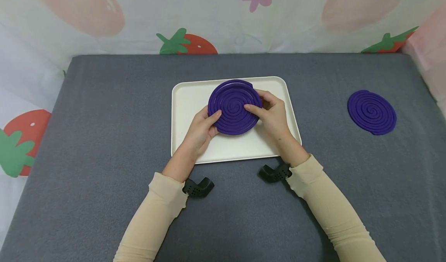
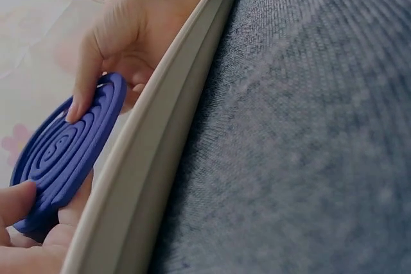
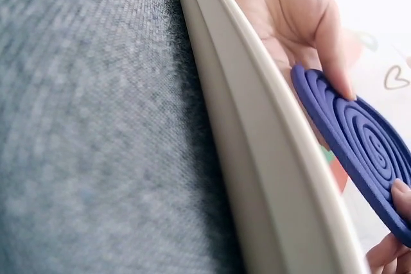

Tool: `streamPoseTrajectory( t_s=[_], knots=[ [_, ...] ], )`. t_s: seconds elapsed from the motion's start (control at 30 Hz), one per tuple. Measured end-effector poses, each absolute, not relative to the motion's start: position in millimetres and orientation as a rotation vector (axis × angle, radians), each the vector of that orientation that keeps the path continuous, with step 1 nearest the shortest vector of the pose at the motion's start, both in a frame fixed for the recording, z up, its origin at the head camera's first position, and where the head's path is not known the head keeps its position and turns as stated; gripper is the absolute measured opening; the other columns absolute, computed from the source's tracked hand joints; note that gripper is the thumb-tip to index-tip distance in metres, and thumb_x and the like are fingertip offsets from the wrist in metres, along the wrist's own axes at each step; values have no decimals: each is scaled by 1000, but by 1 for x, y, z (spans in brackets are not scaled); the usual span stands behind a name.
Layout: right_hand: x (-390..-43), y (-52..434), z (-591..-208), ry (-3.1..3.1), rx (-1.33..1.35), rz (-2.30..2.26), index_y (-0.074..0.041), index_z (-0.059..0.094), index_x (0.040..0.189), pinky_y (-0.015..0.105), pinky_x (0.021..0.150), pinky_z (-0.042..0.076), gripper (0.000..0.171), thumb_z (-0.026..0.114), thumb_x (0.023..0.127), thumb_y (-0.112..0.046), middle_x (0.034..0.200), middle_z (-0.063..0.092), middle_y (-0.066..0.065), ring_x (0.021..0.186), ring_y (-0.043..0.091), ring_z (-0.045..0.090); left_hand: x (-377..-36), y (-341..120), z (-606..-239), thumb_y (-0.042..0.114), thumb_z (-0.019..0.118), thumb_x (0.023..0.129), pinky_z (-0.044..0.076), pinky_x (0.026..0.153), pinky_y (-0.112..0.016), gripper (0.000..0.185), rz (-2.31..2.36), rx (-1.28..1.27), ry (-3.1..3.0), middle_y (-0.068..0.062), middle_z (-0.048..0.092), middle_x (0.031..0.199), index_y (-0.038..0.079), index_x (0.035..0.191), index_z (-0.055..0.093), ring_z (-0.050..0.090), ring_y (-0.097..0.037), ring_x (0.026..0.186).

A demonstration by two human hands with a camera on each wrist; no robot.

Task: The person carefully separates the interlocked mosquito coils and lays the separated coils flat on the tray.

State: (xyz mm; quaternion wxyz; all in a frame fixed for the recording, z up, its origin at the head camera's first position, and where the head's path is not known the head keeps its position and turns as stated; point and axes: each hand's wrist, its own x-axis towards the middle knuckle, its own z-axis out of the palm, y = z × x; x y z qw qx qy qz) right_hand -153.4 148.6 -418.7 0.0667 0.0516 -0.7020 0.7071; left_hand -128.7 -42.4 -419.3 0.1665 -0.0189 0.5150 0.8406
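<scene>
A round purple spiral coaster (image 1: 234,109) is held up over a white rectangular tray (image 1: 223,149). My left hand (image 1: 201,129) pinches its left edge, the thumb on the upper face and the other fingers underneath. On the opposite edge, my right hand (image 1: 273,112) grips it the same way, its thumb reaching towards the centre of the spiral. In the left wrist view the coaster (image 2: 64,149) appears tilted beyond the tray's rim (image 2: 154,133). The right wrist view also shows the coaster (image 3: 366,139) between both hands, with the fingers beneath partly hidden.
A second purple spiral coaster (image 1: 371,112) lies flat on the grey cloth-covered table (image 1: 115,111), to the right of the tray. Behind the table's far edge hangs a white curtain (image 1: 223,18) printed with strawberries and flowers.
</scene>
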Motion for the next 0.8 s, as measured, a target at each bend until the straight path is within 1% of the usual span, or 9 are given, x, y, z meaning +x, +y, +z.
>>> streamPoseTrajectory(
  t_s=[0.1,0.3,0.37,0.4,0.5,0.53,0.6,0.63,0.8],
  knots=[
    [-154,149,-418,-2103,80,2138,13,58,114,15,65,49,42,72,74,14,89,64,-11,75,7,57,-128,-43,-418,8,34,103,52,84,-28,38,2451,-28,1408,-8,58,107,-13,135,35,61,-12,96],
    [-153,148,-417,-2017,41,2161,13,58,115,13,59,45,44,71,73,15,88,63,-10,70,6,52,-129,-44,-418,9,30,104,53,84,-31,39,2506,-23,1401,-6,64,100,-14,134,37,64,-13,94],
    [-153,148,-418,-1976,65,2172,13,58,114,13,57,43,42,70,74,15,87,62,-8,68,6,50,-129,-44,-418,9,31,104,54,83,-31,39,2518,-34,1407,-6,65,99,-14,135,38,65,-13,93],
    [-154,148,-418,-1949,68,2192,12,60,112,13,56,42,37,69,76,15,86,61,-7,67,6,49,-129,-44,-418,10,30,104,54,83,-31,39,2524,-38,1408,-6,65,99,-14,135,38,65,-13,93],
    [-153,148,-418,-1854,43,2293,1,67,100,13,51,40,23,63,81,13,82,58,-4,66,6,48,-129,-45,-418,10,30,104,54,81,-30,40,2543,-52,1400,-5,66,98,-13,135,37,66,-13,91],
    [-153,148,-418,-1826,32,2323,-4,69,96,13,50,40,22,61,83,12,80,57,-3,66,6,48,-130,-45,-418,11,30,104,54,80,-29,40,2547,-53,1399,-5,66,98,-13,136,37,66,-12,91],
    [-153,148,-418,-1782,14,2361,-13,69,91,14,48,40,27,60,84,11,77,56,-2,64,6,48,-130,-45,-418,11,29,104,54,80,-28,41,2550,-53,1398,-3,66,97,-14,136,36,65,-12,90],
    [-153,148,-418,-1775,16,2356,-14,69,89,14,48,41,28,60,84,11,76,56,-2,64,6,48,-130,-45,-418,11,28,104,55,79,-28,41,2553,-55,1394,-3,66,96,-14,135,36,65,-12,90],
    [-153,148,-419,-1771,65,2267,-9,71,90,14,48,41,26,61,82,14,74,57,-2,60,6,48,-130,-44,-417,11,27,104,55,76,-26,41,2579,-79,1322,-2,69,91,-17,135,33,66,-11,87]
  ],
)
